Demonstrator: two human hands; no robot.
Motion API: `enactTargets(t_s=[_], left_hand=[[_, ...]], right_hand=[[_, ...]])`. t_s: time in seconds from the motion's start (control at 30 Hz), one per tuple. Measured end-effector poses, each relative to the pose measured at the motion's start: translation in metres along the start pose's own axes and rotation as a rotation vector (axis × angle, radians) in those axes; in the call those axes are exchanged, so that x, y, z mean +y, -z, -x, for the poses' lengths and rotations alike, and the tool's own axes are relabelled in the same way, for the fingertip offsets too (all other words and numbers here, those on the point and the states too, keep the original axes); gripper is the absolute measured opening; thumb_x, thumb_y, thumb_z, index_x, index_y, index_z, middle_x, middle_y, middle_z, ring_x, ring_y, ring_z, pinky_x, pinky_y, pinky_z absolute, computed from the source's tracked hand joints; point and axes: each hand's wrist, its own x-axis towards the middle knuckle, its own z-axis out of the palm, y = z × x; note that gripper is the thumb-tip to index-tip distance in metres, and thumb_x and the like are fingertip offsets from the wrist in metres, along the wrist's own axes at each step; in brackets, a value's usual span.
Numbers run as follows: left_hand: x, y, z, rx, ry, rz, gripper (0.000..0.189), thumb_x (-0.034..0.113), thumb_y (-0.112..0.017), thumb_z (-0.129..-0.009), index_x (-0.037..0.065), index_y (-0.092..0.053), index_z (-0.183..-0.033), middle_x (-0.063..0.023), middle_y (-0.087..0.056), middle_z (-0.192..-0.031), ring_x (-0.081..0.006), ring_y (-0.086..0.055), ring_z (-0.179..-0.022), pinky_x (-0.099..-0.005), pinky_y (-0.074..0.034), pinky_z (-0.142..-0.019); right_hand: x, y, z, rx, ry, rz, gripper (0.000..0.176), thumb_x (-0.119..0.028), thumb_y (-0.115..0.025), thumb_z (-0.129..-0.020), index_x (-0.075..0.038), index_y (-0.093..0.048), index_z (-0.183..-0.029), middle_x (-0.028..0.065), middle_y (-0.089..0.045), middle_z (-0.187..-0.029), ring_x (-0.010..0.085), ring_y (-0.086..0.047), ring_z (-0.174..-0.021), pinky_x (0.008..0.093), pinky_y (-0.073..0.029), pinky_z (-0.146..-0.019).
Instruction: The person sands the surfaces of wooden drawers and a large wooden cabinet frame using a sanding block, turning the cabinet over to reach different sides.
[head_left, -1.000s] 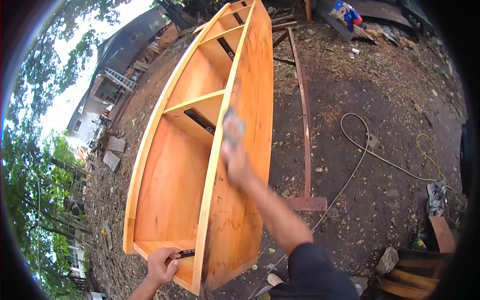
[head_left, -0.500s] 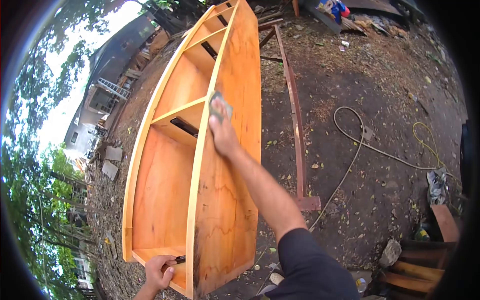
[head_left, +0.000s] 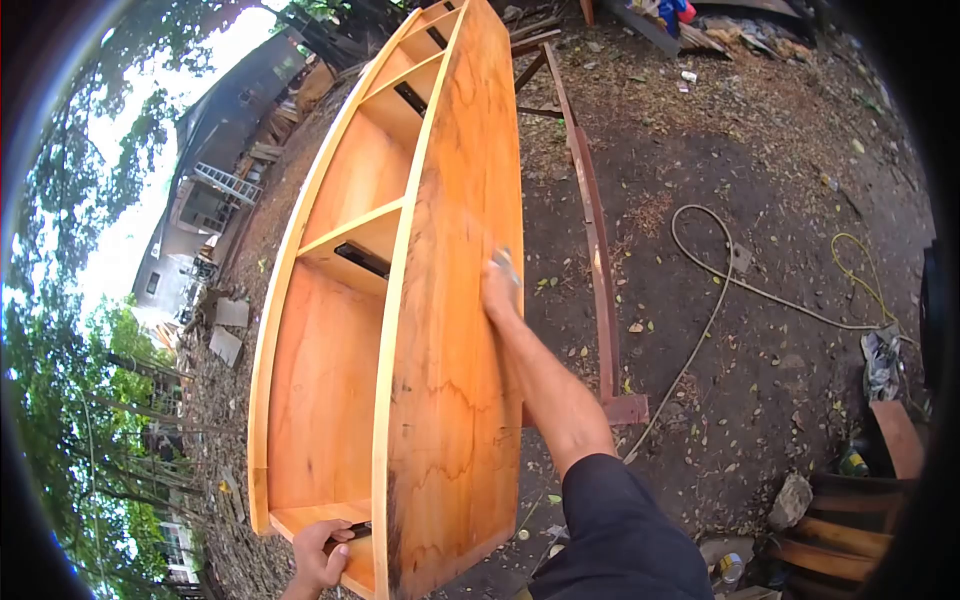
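A long wooden cabinet frame (head_left: 455, 380) lies with its open compartments facing left, black drawer slides (head_left: 362, 260) fixed inside them. My left hand (head_left: 320, 558) is closed on the edge of the cabinet's near end board, beside another black slide. On the broad orange-brown side panel, close to its right edge, my right hand (head_left: 500, 290) presses a small grey piece (head_left: 507, 264) that looks like sandpaper. Motion blurs it, and the fingers partly cover it. Dark stains and wavy grain mark the panel around my hand.
A reddish-brown metal frame (head_left: 597, 260) stands right of the cabinet. A hose (head_left: 715, 285) loops over the leaf-strewn ground. At lower right lie a stone (head_left: 790, 502) and wooden boards (head_left: 835, 560). Farther left are a building (head_left: 190, 215) and a ladder (head_left: 226, 184).
My right hand has moved with the grey piece from the panel's left edge toward its right edge and nearer to me. My left hand keeps its hold on the end board.
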Motion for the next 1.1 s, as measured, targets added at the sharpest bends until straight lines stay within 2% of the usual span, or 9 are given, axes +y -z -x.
enactTargets(t_s=[0.23,0.4,0.5,0.6,0.67,0.77,0.97,1.03,1.1], left_hand=[[0.004,-0.004,0.0,0.004,0.008,-0.006,0.042,0.026,-0.066,-0.089,-0.008,-0.071,-0.113,-0.0181,-0.078,-0.089,-0.0281,-0.078,-0.085,-0.0364,-0.062,-0.082],[0.005,-0.003,-0.001,-0.013,0.02,0.01,0.043,0.027,-0.066,-0.09,-0.008,-0.071,-0.113,-0.0185,-0.078,-0.09,-0.0283,-0.078,-0.086,-0.0362,-0.062,-0.082],[0.002,-0.004,-0.001,-0.009,0.024,0.011,0.042,0.025,-0.066,-0.089,-0.009,-0.071,-0.114,-0.0187,-0.078,-0.09,-0.0283,-0.078,-0.087,-0.0362,-0.062,-0.083],[-0.001,-0.003,-0.001,0.006,0.009,0.022,0.039,0.019,-0.066,-0.086,-0.009,-0.07,-0.114,-0.0195,-0.077,-0.091,-0.0295,-0.077,-0.084,-0.0372,-0.062,-0.082],[-0.003,-0.003,0.007,0.001,0.02,0.038,0.039,0.016,-0.067,-0.084,-0.008,-0.07,-0.114,-0.0199,-0.077,-0.091,-0.0301,-0.077,-0.082,-0.0376,-0.062,-0.081],[-0.005,-0.005,0.005,0.004,0.014,0.047,0.039,0.017,-0.067,-0.084,-0.008,-0.07,-0.114,-0.0197,-0.077,-0.091,-0.03,-0.077,-0.082,-0.0376,-0.062,-0.081],[-0.002,-0.002,0.004,0.001,0.034,0.034,0.041,0.018,-0.067,-0.084,-0.009,-0.07,-0.114,-0.0196,-0.077,-0.09,-0.0302,-0.077,-0.083,-0.0375,-0.062,-0.082],[-0.005,-0.003,0.003,-0.003,0.031,0.041,0.041,0.018,-0.067,-0.084,-0.009,-0.07,-0.114,-0.0195,-0.077,-0.091,-0.0301,-0.077,-0.083,-0.0375,-0.062,-0.082],[-0.006,-0.002,0.003,-0.003,0.028,0.038,0.04,0.017,-0.067,-0.084,-0.008,-0.071,-0.114,-0.0196,-0.077,-0.091,-0.0299,-0.076,-0.084,-0.0375,-0.062,-0.082]], right_hand=[[-0.143,-0.032,0.058,-0.188,0.67,-0.063,0.056,-0.029,-0.051,-0.107,-0.002,-0.051,-0.157,0.0227,-0.047,-0.164,0.0383,-0.039,-0.156,0.0452,-0.033,-0.126],[0.053,0.051,0.032,-0.268,-0.158,0.497,0.063,-0.044,-0.037,-0.108,-0.001,-0.065,-0.143,0.0316,-0.064,-0.144,0.046,-0.059,-0.139,0.0473,-0.045,-0.117],[0.066,0.043,0.03,-0.067,-0.247,0.44,0.059,-0.04,-0.041,-0.106,0.004,-0.067,-0.135,0.0311,-0.07,-0.134,0.0456,-0.066,-0.128,0.0497,-0.047,-0.113],[0.018,-0.042,0.023,0.059,0.511,-0.133,0.055,-0.016,-0.056,-0.101,-0.001,-0.051,-0.153,0.0225,-0.055,-0.156,0.0374,-0.047,-0.151,0.0476,-0.036,-0.125],[-0.138,-0.031,0.103,-0.146,0.586,-0.123,0.052,-0.016,-0.056,-0.101,-0.003,-0.054,-0.152,0.0219,-0.049,-0.162,0.0366,-0.039,-0.156,0.0477,-0.031,-0.129],[-0.15,-0.024,0.121,-0.192,0.79,-0.014,0.052,-0.017,-0.054,-0.104,-0.003,-0.053,-0.154,0.0227,-0.048,-0.162,0.0366,-0.041,-0.155,0.0497,-0.031,-0.129],[0.083,0.07,0.098,-0.14,-0.401,0.39,0.064,-0.043,-0.043,-0.105,0.001,-0.058,-0.149,0.0348,-0.063,-0.143,0.0467,-0.061,-0.134,0.0471,-0.046,-0.114],[0.07,0.05,0.095,0.04,-0.327,0.247,0.059,-0.035,-0.048,-0.104,0.004,-0.058,-0.147,0.033,-0.059,-0.15,0.0445,-0.056,-0.141,0.0467,-0.043,-0.119],[0.029,-0.005,0.084,0.103,0.255,-0.207,0.054,-0.024,-0.051,-0.103,0.006,-0.056,-0.148,0.0298,-0.051,-0.158,0.0421,-0.044,-0.152,0.0466,-0.034,-0.126]])
